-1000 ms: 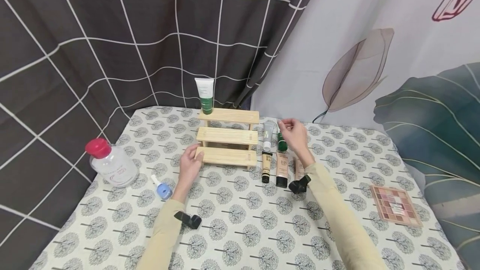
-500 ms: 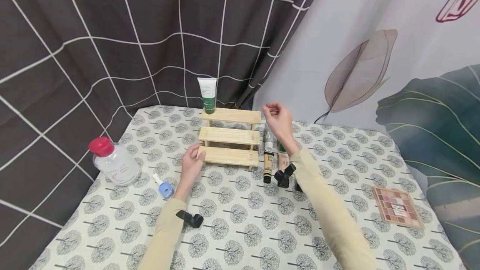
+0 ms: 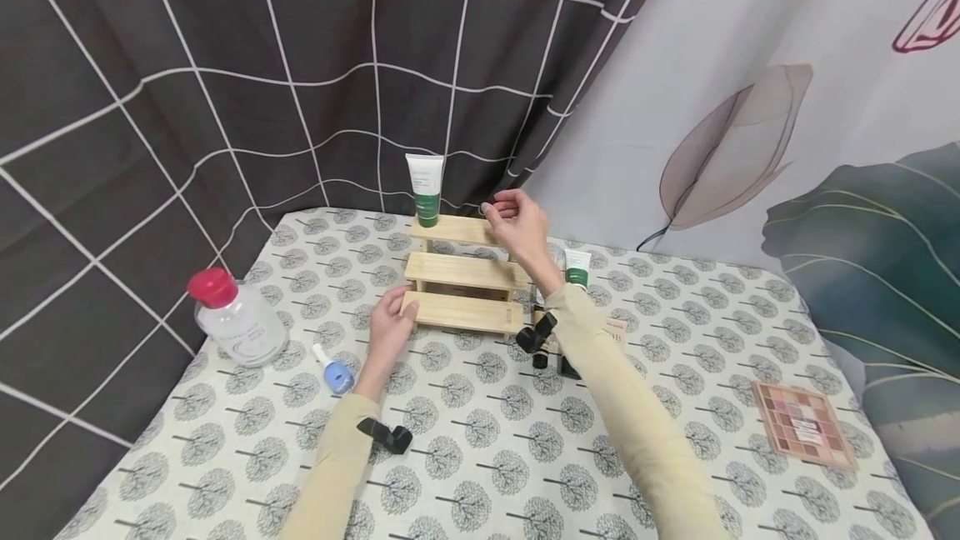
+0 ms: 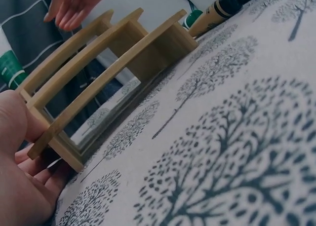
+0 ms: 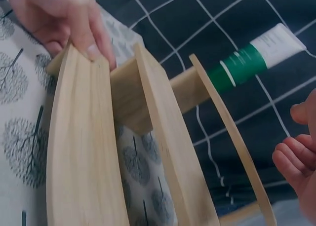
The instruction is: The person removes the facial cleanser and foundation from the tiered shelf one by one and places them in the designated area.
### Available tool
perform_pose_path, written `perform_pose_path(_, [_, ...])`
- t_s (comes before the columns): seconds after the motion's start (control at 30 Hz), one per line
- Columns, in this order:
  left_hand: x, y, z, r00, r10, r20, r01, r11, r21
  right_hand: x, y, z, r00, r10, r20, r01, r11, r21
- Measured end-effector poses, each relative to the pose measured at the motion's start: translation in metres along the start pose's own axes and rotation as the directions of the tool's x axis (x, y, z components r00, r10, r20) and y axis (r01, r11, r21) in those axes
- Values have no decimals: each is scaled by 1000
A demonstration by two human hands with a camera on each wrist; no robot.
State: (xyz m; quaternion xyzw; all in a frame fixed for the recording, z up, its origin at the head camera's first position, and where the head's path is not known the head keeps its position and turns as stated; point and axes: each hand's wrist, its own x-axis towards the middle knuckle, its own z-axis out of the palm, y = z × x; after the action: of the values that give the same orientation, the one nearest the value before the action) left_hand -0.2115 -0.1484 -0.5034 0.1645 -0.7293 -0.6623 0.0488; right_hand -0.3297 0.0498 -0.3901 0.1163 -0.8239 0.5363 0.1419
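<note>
A three-tier wooden stand [image 3: 465, 312] stands on the table. My left hand [image 3: 390, 330] grips its lowest tier at the left end, thumb on top and fingers beneath; the left wrist view shows this hand [image 4: 22, 167] close up. On the top tier, at its left end, a white-and-green squeeze tube [image 3: 426, 190] stands upright on its cap. My right hand [image 3: 521, 232] is over the right end of that tier, fingers loosely curled with nothing visible in them. Seen from the right wrist, the hand [image 5: 298, 159] is apart from the tube [image 5: 247, 62].
Right of the stand, a second green-and-white tube [image 3: 577, 267] and several cosmetic tubes lie partly behind my right arm. At left are a blue nail polish bottle [image 3: 337, 377] and a clear bottle with a red top [image 3: 243, 323]. An eyeshadow palette [image 3: 804, 425] lies at right.
My right hand has moved left from above the lying tubes to over the stand's top tier. The left hand keeps its grip on the stand. The view has shifted slightly.
</note>
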Motion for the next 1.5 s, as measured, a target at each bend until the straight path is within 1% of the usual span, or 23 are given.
perform_pose_path(0.07, [0, 0, 1, 1000, -5, 4, 5, 1000, -6, 1, -2, 6, 1000, -10, 2, 10, 1000, -15])
perform_pose_path(0.17, [0, -1, 2, 1000, -9, 14, 9, 1000, -12, 3, -5, 14, 1000, -6, 24, 6, 1000, -1])
perform_pose_path(0.3, [-1, 0, 3, 999, -12, 34, 12, 1000, 3, 5, -9, 26, 998, 10, 64, -13, 998, 56])
perform_pose_path(0.4, [-1, 0, 1, 999, -11, 32, 11, 1000, 7, 5, -14, 38, 996, 7, 93, -16, 995, 94])
perform_pose_path(0.5, [0, 0, -1, 1000, -7, 25, 7, 1000, -6, 5, -21, 53, 993, -6, 116, -6, 995, 102])
perform_pose_path(0.63, [0, 2, -4, 1000, -9, 28, 9, 1000, -8, 5, -28, 72, 991, -19, 129, 12, 998, 58])
perform_pose_path(0.77, [-2, 5, -5, 999, -16, 35, 16, 1000, -1, 4, -31, 83, 993, -18, 119, 18, 1000, 1])
perform_pose_path(0.9, [-4, 6, -3, 999, -20, 41, 20, 1000, 4, 1, -30, 86, 995, -18, 96, 20, 1000, -17])
perform_pose_path(1.13, [-2, 2, -2, 998, -33, 46, 33, 999, -13, -6, -23, 83, 995, -68, 78, 71, 996, -45])
perform_pose_path(1.27, [-2, 1, -3, 999, -30, 39, 31, 1000, -7, -10, -23, 76, 995, -73, 73, 77, 996, -47])
perform_pose_path(1.5, [-3, 3, -2, 999, -17, 33, 17, 1000, -9, -13, -21, 61, 994, -92, 51, 96, 992, -83])
